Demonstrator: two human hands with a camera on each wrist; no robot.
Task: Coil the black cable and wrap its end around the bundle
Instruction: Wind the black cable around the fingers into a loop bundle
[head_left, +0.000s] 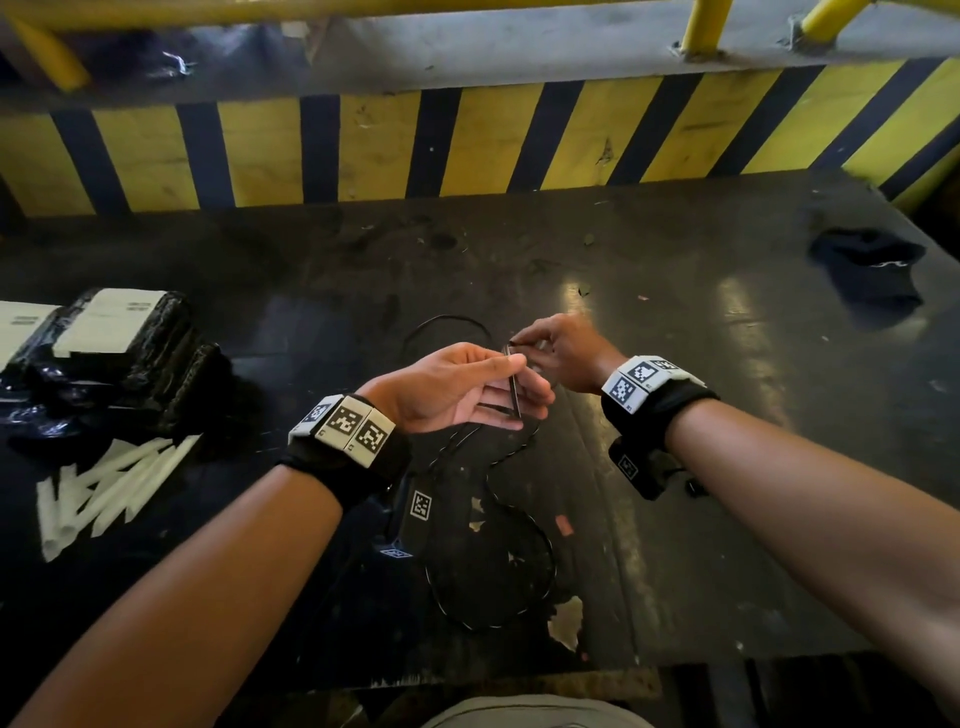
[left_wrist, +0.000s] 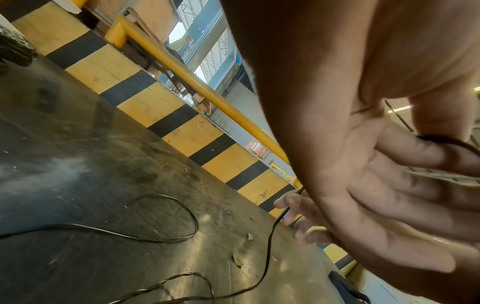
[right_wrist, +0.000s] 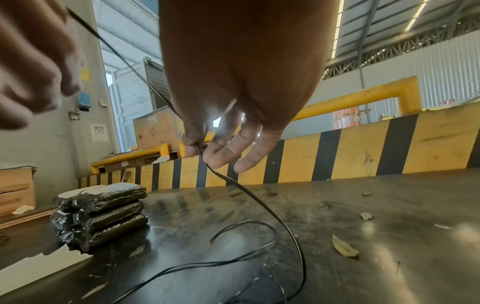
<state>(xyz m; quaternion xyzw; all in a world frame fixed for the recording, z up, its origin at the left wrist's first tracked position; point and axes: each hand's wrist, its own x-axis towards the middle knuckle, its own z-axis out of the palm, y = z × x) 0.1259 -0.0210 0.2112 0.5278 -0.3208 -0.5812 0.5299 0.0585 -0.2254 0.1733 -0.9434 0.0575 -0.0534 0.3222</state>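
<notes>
A thin black cable (head_left: 549, 556) lies in loose curves on the dark table (head_left: 727, 467), with one curve behind the hands and a larger one in front of them. My left hand (head_left: 467, 387) is palm up above the table. Its thumb pinches a couple of short cable loops (head_left: 514, 389) against the fingers. Just to its right, my right hand (head_left: 561, 353) pinches the cable between thumb and forefinger. In the right wrist view the cable (right_wrist: 259, 205) drops from the right hand (right_wrist: 233, 82) to the table. In the left wrist view the cable (left_wrist: 270, 236) runs past the left hand (left_wrist: 389, 185).
Black wrapped packs with white labels (head_left: 124, 338) are stacked at the left, with white tubes (head_left: 104, 488) in front of them. A dark cloth (head_left: 872, 270) lies at the far right. A yellow-and-black striped barrier (head_left: 467, 140) runs behind the table.
</notes>
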